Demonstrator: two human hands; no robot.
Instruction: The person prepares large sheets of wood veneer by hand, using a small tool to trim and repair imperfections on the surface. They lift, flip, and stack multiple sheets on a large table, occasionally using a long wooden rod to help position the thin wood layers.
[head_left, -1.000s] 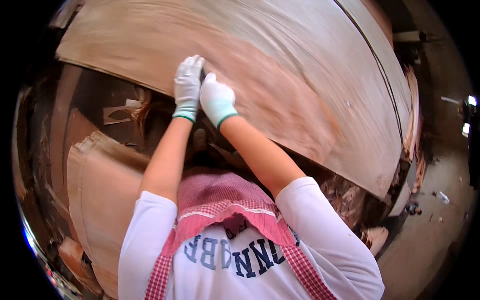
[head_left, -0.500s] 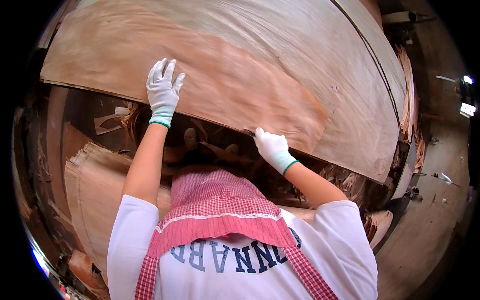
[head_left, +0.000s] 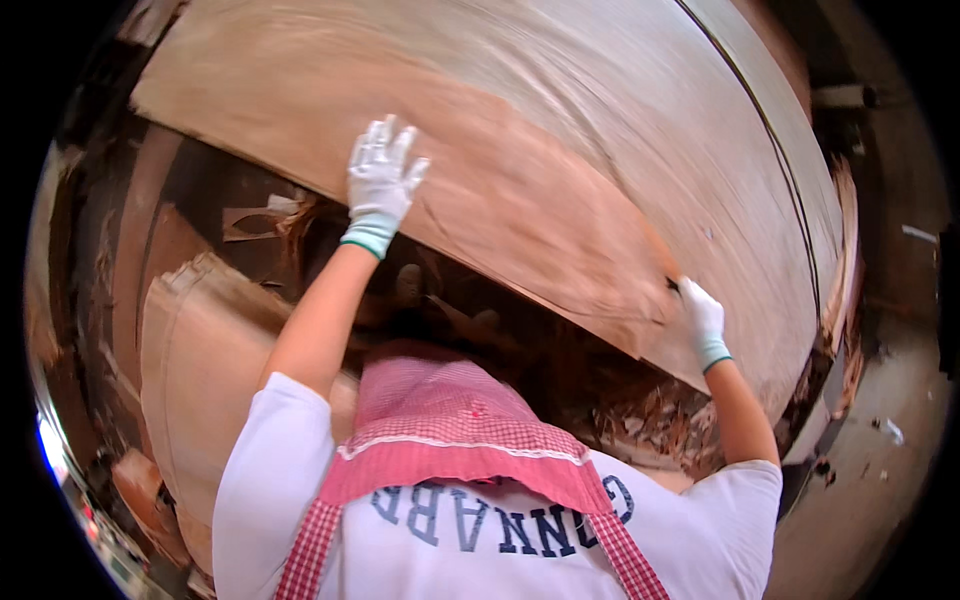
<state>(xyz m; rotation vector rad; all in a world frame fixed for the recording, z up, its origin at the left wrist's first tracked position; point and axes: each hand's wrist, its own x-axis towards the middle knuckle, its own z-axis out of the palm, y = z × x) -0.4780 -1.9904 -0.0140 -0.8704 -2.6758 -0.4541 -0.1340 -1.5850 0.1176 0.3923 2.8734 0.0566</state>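
A thin brown wood veneer sheet (head_left: 500, 200) lies over a larger pale veneer sheet (head_left: 620, 90). My left hand (head_left: 382, 185), in a white glove, rests flat with fingers spread on the brown sheet by its near edge. At that sheet's right end is my gloved right hand (head_left: 704, 318), its fingers closed round a small dark tool (head_left: 673, 284). Only the tool's tip shows, touching or just above the brown sheet's right edge; blur hides its exact kind.
A dark line (head_left: 760, 110) runs across the pale sheet at the right. Below the near edge lie torn veneer scraps (head_left: 650, 420). Another stack of pale veneer (head_left: 205, 350) stands at the lower left, beside my left arm. Concrete floor (head_left: 870, 480) shows at the far right.
My right hand has moved right, from the near edge to the brown sheet's right end, with the dark tool. My left hand appears slightly further right as the whole view has turned.
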